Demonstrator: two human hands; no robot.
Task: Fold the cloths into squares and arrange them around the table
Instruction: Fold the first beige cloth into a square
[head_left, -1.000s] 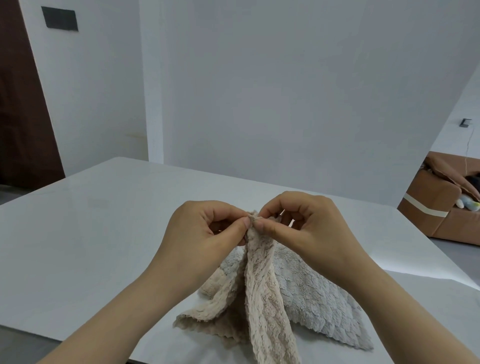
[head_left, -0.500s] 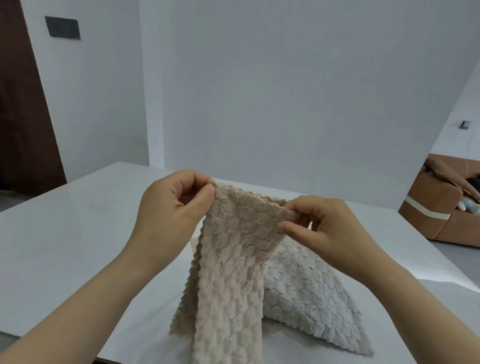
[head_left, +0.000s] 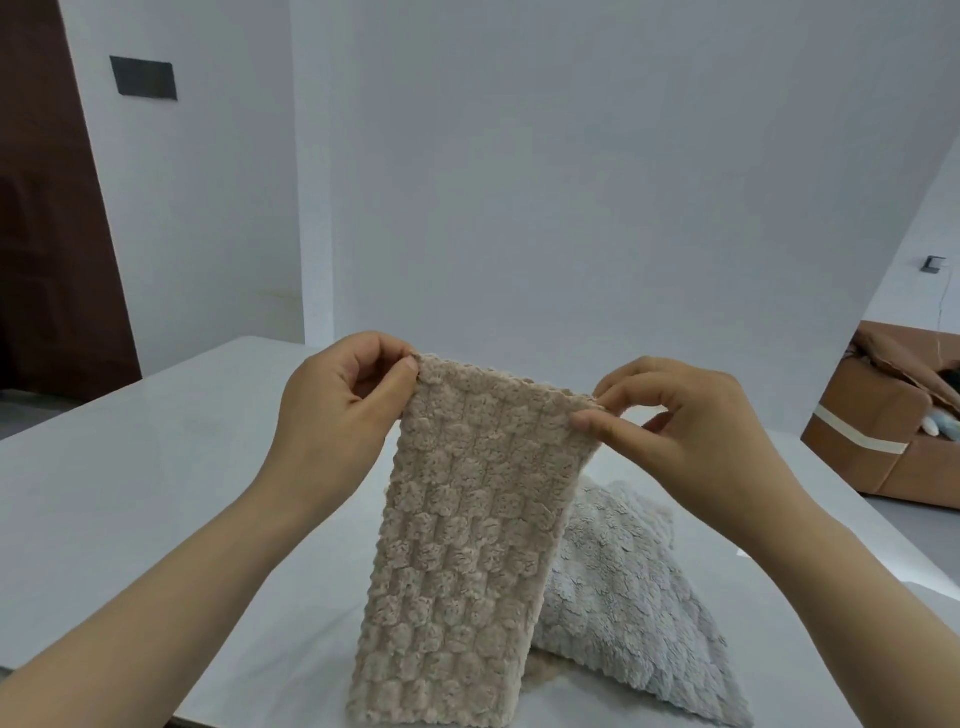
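Observation:
A beige fluffy cloth (head_left: 462, 540) hangs as a long folded strip above the white table (head_left: 135, 467). My left hand (head_left: 337, 415) pinches its top left corner between thumb and fingers. My right hand (head_left: 691, 431) pinches the top right corner. The strip's lower end reaches down to the table's near edge. Behind it, a grey fluffy cloth (head_left: 623, 613) lies rumpled on the table, partly hidden by the beige one.
A white wall stands just beyond the table's far edge. A brown door (head_left: 47, 208) is at the far left. A brown sofa (head_left: 893, 421) sits on the floor to the right, past the table's right edge.
My hands, pinched together at one point a second ago, have risen and moved apart, spreading the beige cloth's top edge flat. The grey cloth has not moved.

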